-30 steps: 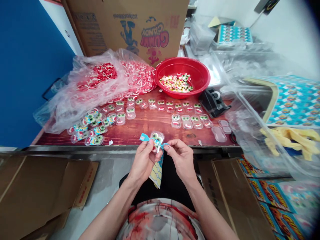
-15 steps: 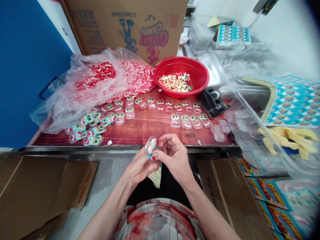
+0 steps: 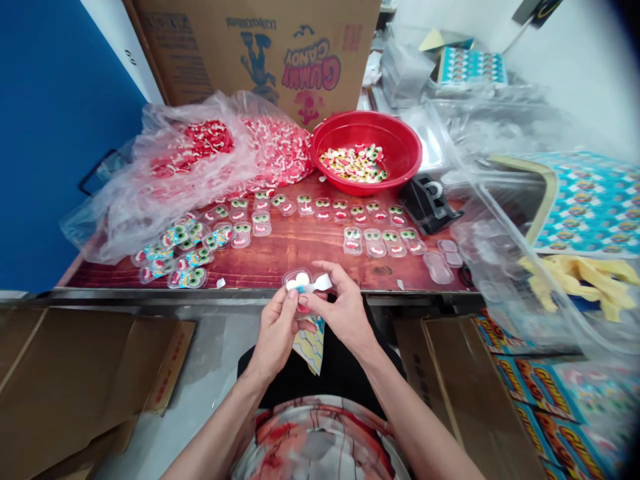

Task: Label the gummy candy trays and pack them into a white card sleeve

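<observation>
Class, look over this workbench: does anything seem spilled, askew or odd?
The cardboard carton behind the red bowl looks upside down: its print is inverted. Two white scraps lie loose near the front edge of the table.

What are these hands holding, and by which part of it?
A small clear candy pack, by its lower left side in the left hand. The right hand is at the label strip; its grip is unclear.

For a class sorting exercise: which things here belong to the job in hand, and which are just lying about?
Seem part of the job:
candy pack in the left hand
label strip at the right hand
banded packs
unbanded packs
red bowl of candies

Seem just lying about:
white scraps
yellow material
brown cardboard
</observation>
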Tool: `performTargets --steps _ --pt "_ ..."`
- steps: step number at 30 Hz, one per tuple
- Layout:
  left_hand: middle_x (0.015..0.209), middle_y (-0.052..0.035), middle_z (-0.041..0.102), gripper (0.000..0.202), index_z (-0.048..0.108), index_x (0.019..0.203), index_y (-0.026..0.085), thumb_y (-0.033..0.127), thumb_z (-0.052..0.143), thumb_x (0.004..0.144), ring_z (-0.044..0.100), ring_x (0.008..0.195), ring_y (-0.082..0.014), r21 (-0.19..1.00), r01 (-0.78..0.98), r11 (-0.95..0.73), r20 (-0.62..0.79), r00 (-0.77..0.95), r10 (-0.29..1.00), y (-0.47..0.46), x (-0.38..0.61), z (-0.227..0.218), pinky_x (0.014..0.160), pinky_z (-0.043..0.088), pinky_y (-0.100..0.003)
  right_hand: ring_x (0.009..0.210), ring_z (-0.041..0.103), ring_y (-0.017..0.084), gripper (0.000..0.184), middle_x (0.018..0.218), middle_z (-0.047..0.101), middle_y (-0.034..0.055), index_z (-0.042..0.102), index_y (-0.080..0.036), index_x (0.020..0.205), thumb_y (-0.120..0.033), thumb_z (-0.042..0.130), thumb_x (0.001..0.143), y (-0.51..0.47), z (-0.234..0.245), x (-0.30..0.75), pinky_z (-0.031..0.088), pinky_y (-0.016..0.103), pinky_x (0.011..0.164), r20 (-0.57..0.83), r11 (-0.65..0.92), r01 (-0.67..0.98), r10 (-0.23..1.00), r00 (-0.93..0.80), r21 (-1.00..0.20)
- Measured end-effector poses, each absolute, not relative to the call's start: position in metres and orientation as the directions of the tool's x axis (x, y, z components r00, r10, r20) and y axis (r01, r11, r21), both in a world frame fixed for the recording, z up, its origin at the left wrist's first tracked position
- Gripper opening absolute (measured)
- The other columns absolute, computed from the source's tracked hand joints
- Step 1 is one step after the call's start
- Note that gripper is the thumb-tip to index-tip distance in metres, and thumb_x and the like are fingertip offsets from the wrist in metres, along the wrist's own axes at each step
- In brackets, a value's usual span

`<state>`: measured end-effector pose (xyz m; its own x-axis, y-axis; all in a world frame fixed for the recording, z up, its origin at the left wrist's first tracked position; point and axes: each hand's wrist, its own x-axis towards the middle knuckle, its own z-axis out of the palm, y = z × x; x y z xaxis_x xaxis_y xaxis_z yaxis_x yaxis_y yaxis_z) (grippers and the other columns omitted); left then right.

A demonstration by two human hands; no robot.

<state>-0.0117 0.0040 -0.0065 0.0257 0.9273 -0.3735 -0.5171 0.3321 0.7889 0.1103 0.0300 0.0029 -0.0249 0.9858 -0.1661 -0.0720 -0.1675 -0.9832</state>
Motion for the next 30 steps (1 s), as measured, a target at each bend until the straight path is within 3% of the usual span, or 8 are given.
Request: performTargets --steps 4,8,12,16,21,25,27,30 --pt "0.078 -0.0024 0.073 0.042 0.069 0.105 0.015 0.045 0.081 0.077 0.066 0.059 -0.0122 0.750 -0.563 0.347 -0.419 0.003 0.908 0.009 -0.014 0.000 0.045 0.050 -0.018 0.078 0.064 0.014 0.041 0.094 0.069 -0.0001 0.066 -0.022 0.110 -0.032 0.082 0.073 0.026 -0.004 0.114 0.053 0.026 0.071 -0.189 -0.190 -0.260 0.982 -0.028 -0.947" --pt "0.086 -0.0054 0.075 0.042 0.066 0.111 0.017 0.046 0.075 0.082 0.069 0.060 -0.0139 0.774 -0.512 0.373 -0.417 0.031 0.908 0.009 -0.014 -0.003 0.046 0.050 -0.018 0.074 0.067 0.016 0.016 0.079 0.071 0.0016 0.071 -0.020 0.090 -0.036 0.071 0.087 0.021 -0.012 0.115 0.054 0.029 0.069 -0.161 -0.127 -0.286 0.982 0.098 -0.950" --pt "0.096 -0.0055 0.075 0.039 0.068 0.110 0.018 0.048 0.069 0.087 0.069 0.070 -0.0135 0.898 -0.326 0.296 -0.347 -0.108 0.932 0.005 -0.012 -0.011 0.052 0.051 -0.018 0.077 0.065 0.017 0.010 0.079 0.070 0.0019 0.074 -0.022 0.081 -0.026 0.069 0.088 0.016 -0.011 0.107 0.051 0.033 0.075 0.122 0.103 0.104 0.972 0.202 -0.989" --pt "0.101 -0.0038 0.073 0.033 0.072 0.104 0.018 0.047 0.065 0.090 0.066 0.083 -0.0135 0.972 -0.164 0.170 -0.205 -0.229 0.952 0.001 -0.008 -0.014 0.069 0.053 -0.020 0.078 0.064 0.017 0.014 0.080 0.070 0.0022 0.074 -0.021 0.082 -0.022 0.065 0.093 0.011 -0.010 0.092 0.045 0.037 0.081 0.440 0.318 0.469 0.880 0.177 -0.824" --pt "0.088 -0.0011 0.072 0.029 0.071 0.097 0.018 0.045 0.070 0.087 0.065 0.080 -0.0123 0.899 -0.404 0.172 -0.278 -0.219 0.935 0.005 -0.008 -0.010 0.074 0.052 -0.021 0.079 0.062 0.018 0.017 0.088 0.072 0.0053 0.074 -0.020 0.093 -0.023 0.059 0.098 0.009 -0.012 0.076 0.038 0.041 0.083 0.600 0.380 0.740 0.799 0.039 -0.554" --pt "0.085 -0.0041 0.074 0.036 0.072 0.093 0.016 0.049 0.077 0.080 0.070 0.081 -0.0161 0.796 -0.559 0.233 -0.381 -0.161 0.911 0.013 -0.016 -0.008 0.080 0.055 -0.028 0.081 0.057 0.020 0.022 0.095 0.072 0.0082 0.074 -0.021 0.111 -0.021 0.056 0.098 0.007 -0.013 0.068 0.036 0.043 0.084 0.605 0.406 0.824 0.790 -0.100 -0.395" --pt "0.083 -0.0035 0.074 0.037 0.070 0.092 0.016 0.046 0.082 0.075 0.070 0.076 -0.0154 0.786 -0.563 0.256 -0.395 -0.139 0.908 0.014 -0.024 -0.009 0.075 0.055 -0.026 0.084 0.057 0.021 0.025 0.096 0.069 0.0085 0.074 -0.022 0.114 -0.022 0.055 0.098 0.008 -0.010 0.070 0.038 0.042 0.082 0.537 0.430 0.758 0.834 -0.126 -0.490" --pt "0.082 -0.0042 0.075 0.042 0.069 0.101 0.016 0.047 0.082 0.075 0.069 0.067 -0.0147 0.844 -0.436 0.312 -0.393 -0.107 0.913 0.016 -0.045 -0.010 0.059 0.050 -0.022 0.084 0.060 0.019 0.019 0.091 0.065 0.0058 0.076 -0.022 0.097 -0.024 0.057 0.096 0.009 -0.008 0.088 0.044 0.036 0.079 0.360 0.407 0.454 0.913 -0.190 -0.792"
